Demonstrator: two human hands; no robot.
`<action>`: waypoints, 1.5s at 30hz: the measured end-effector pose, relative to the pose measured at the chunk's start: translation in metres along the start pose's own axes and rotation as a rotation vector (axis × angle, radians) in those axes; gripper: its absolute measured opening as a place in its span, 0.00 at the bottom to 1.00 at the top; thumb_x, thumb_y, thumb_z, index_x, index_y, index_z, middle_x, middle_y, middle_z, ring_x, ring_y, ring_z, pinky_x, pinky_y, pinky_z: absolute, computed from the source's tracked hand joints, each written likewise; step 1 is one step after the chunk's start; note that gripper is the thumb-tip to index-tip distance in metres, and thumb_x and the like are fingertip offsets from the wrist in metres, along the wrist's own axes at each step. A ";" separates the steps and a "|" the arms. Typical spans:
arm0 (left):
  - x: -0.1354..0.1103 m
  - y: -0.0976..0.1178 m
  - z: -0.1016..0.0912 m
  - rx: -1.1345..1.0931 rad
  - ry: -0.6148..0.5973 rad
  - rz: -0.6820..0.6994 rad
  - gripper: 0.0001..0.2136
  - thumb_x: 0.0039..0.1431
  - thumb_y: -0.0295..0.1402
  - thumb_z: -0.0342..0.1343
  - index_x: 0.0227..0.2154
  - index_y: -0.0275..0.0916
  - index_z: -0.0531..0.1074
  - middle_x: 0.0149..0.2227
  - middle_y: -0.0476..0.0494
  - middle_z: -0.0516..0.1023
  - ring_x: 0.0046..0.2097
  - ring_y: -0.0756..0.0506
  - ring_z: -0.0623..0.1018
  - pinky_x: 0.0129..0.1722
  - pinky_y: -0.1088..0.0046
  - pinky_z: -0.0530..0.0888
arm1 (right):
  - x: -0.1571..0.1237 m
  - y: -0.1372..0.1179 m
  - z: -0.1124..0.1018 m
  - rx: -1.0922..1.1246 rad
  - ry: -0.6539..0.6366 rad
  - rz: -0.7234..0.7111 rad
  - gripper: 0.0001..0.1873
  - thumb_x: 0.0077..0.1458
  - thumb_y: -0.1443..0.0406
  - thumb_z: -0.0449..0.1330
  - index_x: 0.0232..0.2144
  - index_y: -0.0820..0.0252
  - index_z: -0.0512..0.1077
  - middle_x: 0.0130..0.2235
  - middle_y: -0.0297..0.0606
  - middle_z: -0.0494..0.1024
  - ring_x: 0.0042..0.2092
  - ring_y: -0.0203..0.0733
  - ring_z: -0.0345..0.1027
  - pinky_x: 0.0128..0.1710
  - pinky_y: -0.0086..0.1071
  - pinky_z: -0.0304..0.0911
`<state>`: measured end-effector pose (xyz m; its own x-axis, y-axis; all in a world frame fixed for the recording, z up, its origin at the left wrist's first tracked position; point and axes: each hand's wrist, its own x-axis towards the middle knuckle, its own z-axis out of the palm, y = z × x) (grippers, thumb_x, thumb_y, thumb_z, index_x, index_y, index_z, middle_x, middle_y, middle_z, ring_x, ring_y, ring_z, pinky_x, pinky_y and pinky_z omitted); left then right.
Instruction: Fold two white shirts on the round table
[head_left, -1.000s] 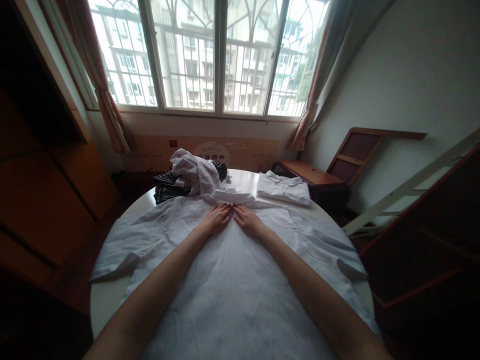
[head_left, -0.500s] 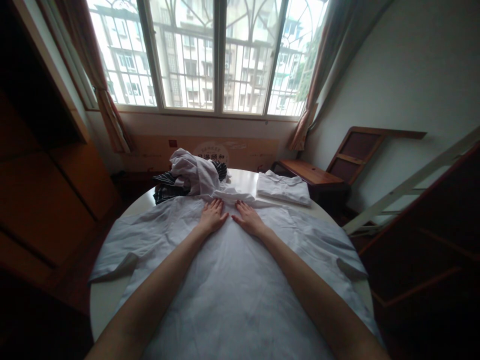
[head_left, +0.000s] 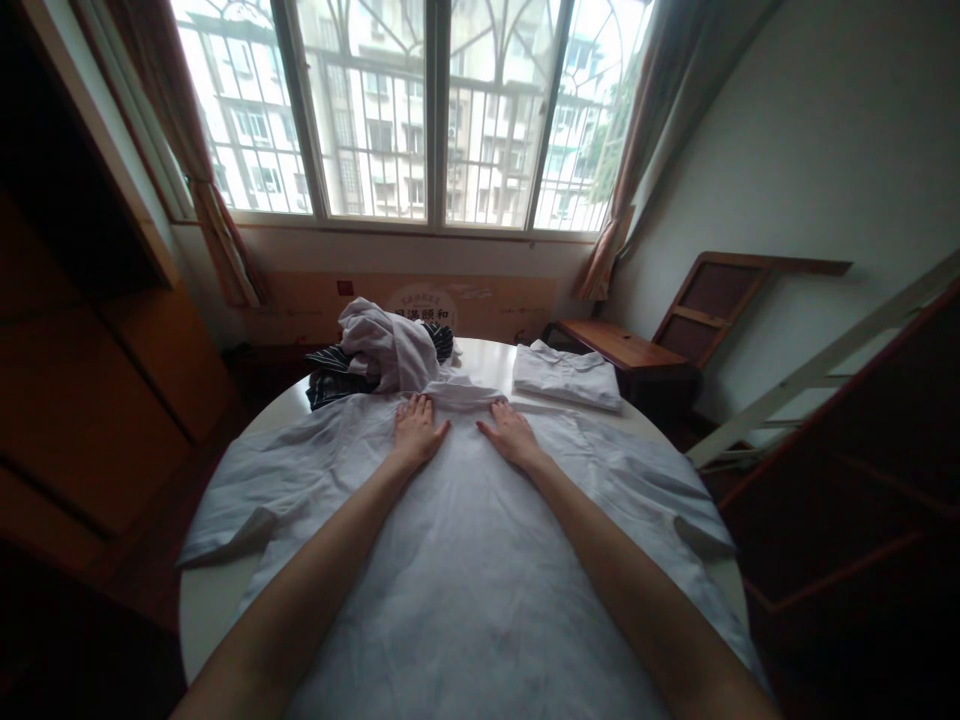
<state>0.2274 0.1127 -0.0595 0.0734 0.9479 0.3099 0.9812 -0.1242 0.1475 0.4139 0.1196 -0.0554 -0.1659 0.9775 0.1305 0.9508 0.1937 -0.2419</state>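
A light-coloured shirt lies spread over the round table, its collar at the far side and its short sleeves out to the left and right. My left hand rests flat on the cloth just left of the collar, fingers stretched forward. To the right of the collar, my right hand also lies flat on the shirt with its fingers out. Neither hand grips anything. The near end of the shirt runs out of view at the bottom.
A crumpled heap of clothes, pale and striped black, sits at the table's far left. A folded white shirt lies far right. The white table shows at its rim. Beyond are a wooden chair and a window.
Both hands have slid apart across the cloth, the left one to the left and the right one to the right. More of the collar shows between them.
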 end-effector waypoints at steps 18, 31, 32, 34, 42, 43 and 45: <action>-0.001 -0.004 -0.001 0.009 0.061 -0.065 0.25 0.57 0.39 0.40 0.54 0.27 0.56 0.59 0.33 0.57 0.60 0.40 0.56 0.57 0.62 0.53 | 0.001 0.007 0.002 0.005 0.181 0.121 0.28 0.56 0.57 0.48 0.53 0.72 0.59 0.56 0.54 0.61 0.56 0.49 0.55 0.53 0.35 0.50; 0.000 -0.012 -0.009 0.001 -0.035 -0.153 0.31 0.55 0.50 0.38 0.57 0.39 0.54 0.61 0.39 0.52 0.62 0.37 0.50 0.57 0.53 0.52 | -0.003 0.018 -0.003 -0.036 0.109 0.286 0.32 0.56 0.49 0.42 0.56 0.62 0.57 0.60 0.48 0.53 0.61 0.54 0.42 0.56 0.49 0.40; 0.000 -0.012 -0.009 0.002 -0.035 -0.154 0.30 0.55 0.50 0.38 0.57 0.39 0.54 0.61 0.39 0.52 0.62 0.37 0.50 0.57 0.53 0.52 | -0.003 0.019 -0.004 -0.041 0.103 0.303 0.33 0.55 0.48 0.42 0.56 0.61 0.57 0.61 0.48 0.53 0.61 0.54 0.41 0.56 0.50 0.39; 0.000 -0.012 -0.010 0.005 -0.040 -0.151 0.30 0.55 0.50 0.38 0.58 0.38 0.54 0.61 0.39 0.52 0.62 0.36 0.50 0.57 0.53 0.52 | -0.004 0.023 -0.006 -0.049 0.086 0.334 0.34 0.55 0.47 0.41 0.57 0.61 0.56 0.61 0.48 0.51 0.61 0.55 0.39 0.55 0.52 0.38; 0.002 -0.031 -0.008 0.000 -0.083 -0.037 0.29 0.57 0.49 0.38 0.58 0.39 0.52 0.62 0.40 0.50 0.62 0.37 0.51 0.57 0.58 0.53 | -0.004 0.044 -0.010 -0.079 0.060 0.368 0.34 0.56 0.48 0.39 0.58 0.61 0.54 0.61 0.48 0.51 0.62 0.54 0.39 0.55 0.54 0.37; 0.002 -0.035 -0.008 -0.006 -0.084 -0.005 0.29 0.57 0.48 0.38 0.58 0.39 0.51 0.62 0.40 0.50 0.62 0.38 0.51 0.57 0.58 0.53 | -0.005 0.048 -0.011 -0.087 0.049 0.351 0.34 0.56 0.48 0.39 0.58 0.60 0.53 0.61 0.48 0.51 0.62 0.54 0.39 0.55 0.53 0.37; 0.000 -0.047 -0.009 -0.018 -0.088 0.066 0.29 0.57 0.48 0.39 0.58 0.39 0.52 0.62 0.41 0.50 0.62 0.39 0.51 0.57 0.60 0.53 | -0.008 0.056 -0.013 -0.103 0.021 0.292 0.33 0.56 0.48 0.40 0.58 0.60 0.53 0.62 0.46 0.50 0.62 0.53 0.39 0.56 0.52 0.38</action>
<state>0.1797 0.1160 -0.0583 0.1542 0.9593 0.2365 0.9704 -0.1921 0.1461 0.4720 0.1215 -0.0570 0.1227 0.9884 0.0899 0.9791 -0.1058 -0.1735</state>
